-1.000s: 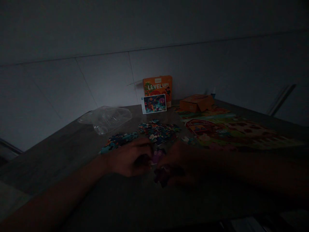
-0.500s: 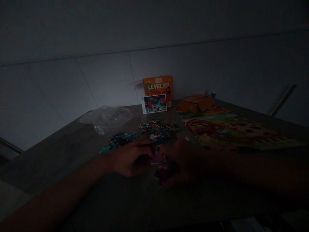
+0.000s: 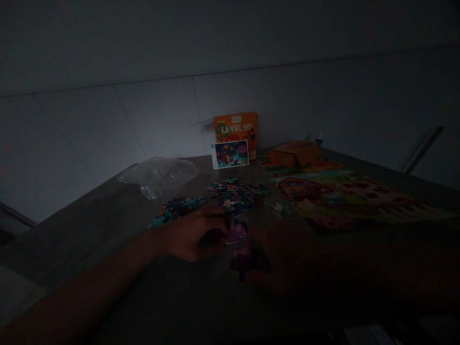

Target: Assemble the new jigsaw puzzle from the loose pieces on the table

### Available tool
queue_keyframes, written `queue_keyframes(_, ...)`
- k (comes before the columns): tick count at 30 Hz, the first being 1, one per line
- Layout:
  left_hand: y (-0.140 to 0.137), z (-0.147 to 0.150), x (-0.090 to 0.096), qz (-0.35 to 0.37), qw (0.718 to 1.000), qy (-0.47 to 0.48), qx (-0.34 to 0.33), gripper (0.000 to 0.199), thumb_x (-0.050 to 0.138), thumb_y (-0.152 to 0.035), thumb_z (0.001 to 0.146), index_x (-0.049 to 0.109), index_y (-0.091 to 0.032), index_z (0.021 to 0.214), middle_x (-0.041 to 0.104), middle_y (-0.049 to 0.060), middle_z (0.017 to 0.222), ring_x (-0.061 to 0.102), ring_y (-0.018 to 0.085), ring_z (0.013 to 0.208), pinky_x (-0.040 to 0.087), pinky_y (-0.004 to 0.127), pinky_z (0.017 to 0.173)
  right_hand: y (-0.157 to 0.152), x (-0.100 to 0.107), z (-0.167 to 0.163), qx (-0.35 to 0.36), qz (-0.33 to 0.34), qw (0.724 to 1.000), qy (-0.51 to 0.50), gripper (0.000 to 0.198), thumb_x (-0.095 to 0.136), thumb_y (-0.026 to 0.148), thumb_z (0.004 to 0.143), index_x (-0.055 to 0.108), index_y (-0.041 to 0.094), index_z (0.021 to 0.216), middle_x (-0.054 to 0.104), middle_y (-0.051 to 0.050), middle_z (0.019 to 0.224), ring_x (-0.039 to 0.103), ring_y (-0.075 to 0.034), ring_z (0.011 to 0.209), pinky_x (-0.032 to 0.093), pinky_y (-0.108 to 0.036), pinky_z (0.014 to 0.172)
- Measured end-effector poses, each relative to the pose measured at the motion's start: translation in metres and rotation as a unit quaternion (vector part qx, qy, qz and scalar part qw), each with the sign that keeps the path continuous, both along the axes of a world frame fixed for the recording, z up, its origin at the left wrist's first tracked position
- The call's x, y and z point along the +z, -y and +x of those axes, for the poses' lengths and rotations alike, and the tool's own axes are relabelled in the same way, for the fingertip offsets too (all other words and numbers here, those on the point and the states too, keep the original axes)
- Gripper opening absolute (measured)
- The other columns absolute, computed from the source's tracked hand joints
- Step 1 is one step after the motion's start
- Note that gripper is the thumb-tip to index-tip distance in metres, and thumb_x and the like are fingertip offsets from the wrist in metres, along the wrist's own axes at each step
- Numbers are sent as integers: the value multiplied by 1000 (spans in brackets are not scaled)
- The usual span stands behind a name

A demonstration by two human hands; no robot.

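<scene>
In dim light, two purple puzzle pieces lie close together between my hands on the grey table. My left hand (image 3: pixel 197 232) curls its fingertips onto the left edge of the upper purple puzzle piece (image 3: pixel 237 232), which bears eye-like dots. My right hand (image 3: pixel 276 254) has its thumb and fingers bent round the right side of the lower purple puzzle piece (image 3: pixel 241 256). Dark shadow hides part of that grip. Whether the two pieces are joined I cannot tell. Just beyond my hands is a heap of loose puzzle pieces (image 3: pixel 237 195).
Another pile of pieces (image 3: pixel 178 209) lies behind my left hand, near a clear plastic bag (image 3: pixel 160 176). A picture card (image 3: pixel 230 155) leans on an orange box (image 3: pixel 236 125). An assembled farm puzzle (image 3: pixel 345 196) and an opened orange box (image 3: pixel 294 152) occupy the right side.
My right hand has shifted slightly right and down, uncovering more of the purple pieces and a loose piece near the farm puzzle. My left hand stays almost where it was.
</scene>
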State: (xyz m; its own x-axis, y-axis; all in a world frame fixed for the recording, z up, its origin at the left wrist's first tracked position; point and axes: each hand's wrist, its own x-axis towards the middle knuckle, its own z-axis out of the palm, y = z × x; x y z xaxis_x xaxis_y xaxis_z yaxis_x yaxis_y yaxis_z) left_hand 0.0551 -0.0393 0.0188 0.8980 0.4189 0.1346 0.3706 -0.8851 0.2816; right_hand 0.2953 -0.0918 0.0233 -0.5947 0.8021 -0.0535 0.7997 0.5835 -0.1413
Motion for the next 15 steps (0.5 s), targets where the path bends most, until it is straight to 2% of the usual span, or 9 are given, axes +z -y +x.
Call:
queue_keyframes(3, 0, -1, 0, -6, 1000, -3, -3, 20, 65, -18, 81, 61, -18, 100, 59, 8, 101, 57, 25, 97, 50, 38, 84, 0, -3, 2, 10, -16, 1000, -22, 51, 64, 61, 74, 68, 18, 100, 71, -14, 82, 66, -29, 68, 25, -27, 46)
queue_keyframes(9, 0, -4, 6, -33, 999, -4, -17, 22, 63, -13, 82, 61, -18, 104, 59, 9, 108, 57, 24, 101, 51, 39, 88, 2, -3, 2, 11, -16, 999, -28, 52, 67, 51, 74, 64, 18, 114, 71, -17, 90, 66, -33, 76, 31, -28, 51)
queue_keyframes(15, 1, -3, 6, -31, 999, 2, -21, 23, 63, -11, 81, 61, -18, 103, 60, 9, 107, 58, 25, 103, 50, 39, 90, -1, 1, 0, 29, 15, 999, 4, 48, 67, 49, 76, 66, 17, 111, 71, -16, 83, 64, -29, 68, 29, -27, 49)
